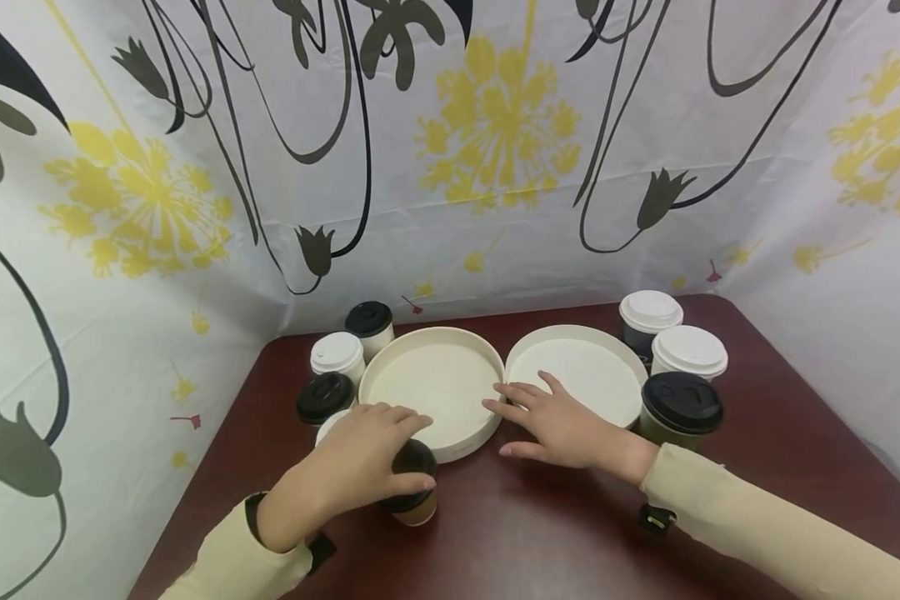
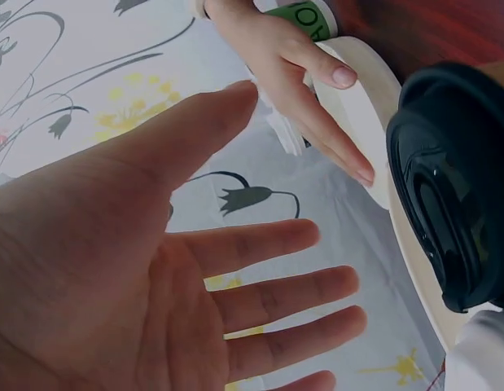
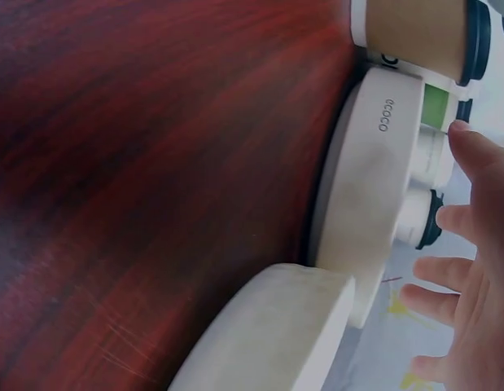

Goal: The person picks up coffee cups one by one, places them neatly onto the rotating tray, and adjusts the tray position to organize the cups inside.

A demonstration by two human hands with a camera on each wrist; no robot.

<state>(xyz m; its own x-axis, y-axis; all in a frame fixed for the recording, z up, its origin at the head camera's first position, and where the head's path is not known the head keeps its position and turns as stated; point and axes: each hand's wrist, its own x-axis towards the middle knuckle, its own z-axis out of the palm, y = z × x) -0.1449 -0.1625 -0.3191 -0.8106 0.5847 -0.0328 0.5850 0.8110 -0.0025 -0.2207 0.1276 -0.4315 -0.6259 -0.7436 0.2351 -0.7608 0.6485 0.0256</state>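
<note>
My left hand (image 1: 356,462) reaches over a brown paper cup with a black lid (image 1: 416,507), which stands before the left round tray (image 1: 435,379). In the left wrist view its fingers are straight and spread, and the cup's black lid (image 2: 447,195) appears beyond them, apart from the palm. My right hand (image 1: 562,423) hovers by the right round tray (image 1: 577,367), fingers stretched toward where the two trays meet. The right wrist view shows that hand (image 3: 479,244) holding nothing, with the cream tray walls (image 3: 370,179) beside it.
Along the left tray stand cups with black (image 1: 324,396) and white lids (image 1: 337,352), one partly behind my left hand. Right of the other tray are two white-lidded cups (image 1: 690,350) and a black-lidded cup (image 1: 681,402). A patterned curtain (image 1: 450,250) borders the dark red table (image 1: 510,542).
</note>
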